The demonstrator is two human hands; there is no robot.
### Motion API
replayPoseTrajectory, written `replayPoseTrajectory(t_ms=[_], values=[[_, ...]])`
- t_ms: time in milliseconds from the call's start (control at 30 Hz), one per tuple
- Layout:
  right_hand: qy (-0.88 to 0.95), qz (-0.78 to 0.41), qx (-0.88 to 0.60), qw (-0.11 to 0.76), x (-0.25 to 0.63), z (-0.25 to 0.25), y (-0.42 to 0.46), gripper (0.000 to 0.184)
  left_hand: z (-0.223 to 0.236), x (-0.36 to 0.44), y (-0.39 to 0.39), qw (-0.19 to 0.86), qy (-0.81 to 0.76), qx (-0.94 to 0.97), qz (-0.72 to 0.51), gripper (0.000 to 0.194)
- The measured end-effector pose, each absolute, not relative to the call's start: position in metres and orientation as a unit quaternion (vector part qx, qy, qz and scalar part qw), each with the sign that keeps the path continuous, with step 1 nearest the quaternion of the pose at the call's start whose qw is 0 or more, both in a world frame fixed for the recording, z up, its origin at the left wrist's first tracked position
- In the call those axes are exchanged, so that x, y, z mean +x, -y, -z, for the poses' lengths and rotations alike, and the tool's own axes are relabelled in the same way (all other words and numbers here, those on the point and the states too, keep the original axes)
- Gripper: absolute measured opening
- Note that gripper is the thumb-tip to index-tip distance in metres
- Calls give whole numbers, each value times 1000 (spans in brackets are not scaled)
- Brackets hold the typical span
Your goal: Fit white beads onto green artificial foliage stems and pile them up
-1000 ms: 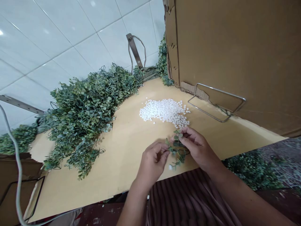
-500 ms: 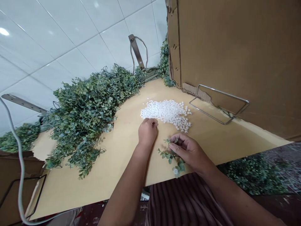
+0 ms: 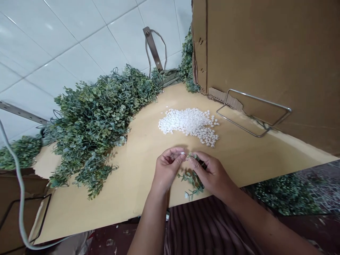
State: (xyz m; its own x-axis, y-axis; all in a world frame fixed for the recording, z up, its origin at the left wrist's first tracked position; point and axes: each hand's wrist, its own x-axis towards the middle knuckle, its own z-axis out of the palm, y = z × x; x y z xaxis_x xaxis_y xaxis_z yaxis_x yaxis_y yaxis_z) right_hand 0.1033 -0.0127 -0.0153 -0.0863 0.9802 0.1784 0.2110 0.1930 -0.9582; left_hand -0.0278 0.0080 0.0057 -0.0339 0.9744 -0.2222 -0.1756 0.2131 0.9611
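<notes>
We pinch a small white piece [image 3: 182, 153] between the thumb and fingers of our left hand [image 3: 165, 170]. The grip of our right hand [image 3: 212, 173] pinches a green sprig [image 3: 193, 179] near its upper end; its leaves hang below the fingers, and a white tip [image 3: 186, 195] shows at its lower end. The small white piece is just beside the sprig's upper end; we cannot tell whether the two touch. Both hands are above the near part of the bench [image 3: 135, 180]. Beyond them lies a heap of white pieces [image 3: 187, 122]. A mass of foliage [image 3: 98, 113] lies to the left, and a cardboard box [image 3: 265, 63] stands at the right.
</notes>
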Motion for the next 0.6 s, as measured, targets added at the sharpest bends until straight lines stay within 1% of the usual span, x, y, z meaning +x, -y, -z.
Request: replayPoseTrajectory(t_ms=[133, 300, 500, 600], values=[[621, -403, -501, 450, 103, 12, 14, 29, -2, -31, -6, 579, -532, 377, -490, 27], [632, -384, -493, 457, 101, 10, 13, 31, 0, -35, -4, 582, -530, 376, -489, 28], [627, -357, -503, 476, 98, 13, 15, 27, -1, -36, -3, 614, -515, 359, -479, 27], [620, -347, -501, 494, 98, 13, 16, 23, -1, -35, -3, 603, -524, 366, -478, 30]])
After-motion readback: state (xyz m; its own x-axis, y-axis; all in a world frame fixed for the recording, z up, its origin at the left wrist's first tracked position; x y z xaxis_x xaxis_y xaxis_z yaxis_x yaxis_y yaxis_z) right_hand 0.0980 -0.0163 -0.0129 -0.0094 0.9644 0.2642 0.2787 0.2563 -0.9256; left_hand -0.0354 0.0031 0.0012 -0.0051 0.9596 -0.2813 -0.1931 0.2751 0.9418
